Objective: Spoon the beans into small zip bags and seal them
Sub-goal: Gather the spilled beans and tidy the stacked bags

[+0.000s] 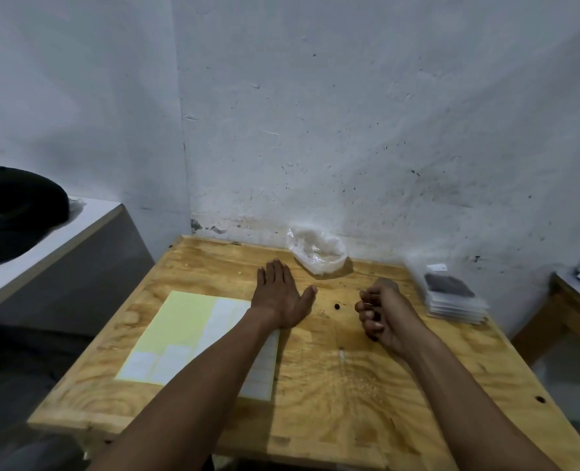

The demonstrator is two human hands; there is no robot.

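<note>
My left hand (278,294) lies flat, palm down, on the wooden table (315,385), fingers straight and thumb spread. My right hand (382,311) rests on its side to the right with fingers curled inward; I cannot tell whether anything is inside. A single dark bean (337,306) lies on the wood between the two hands. A stack of small zip bags (451,297) with dark contents sits at the table's right edge. A crumpled clear plastic bag (317,251) stands against the wall behind my hands.
A sheet of white stickers on yellow backing (186,334) lies on the left part of the table, partly under my left forearm. A white counter (44,246) at the left bears a black object (13,209). Another wooden surface (574,300) shows at far right.
</note>
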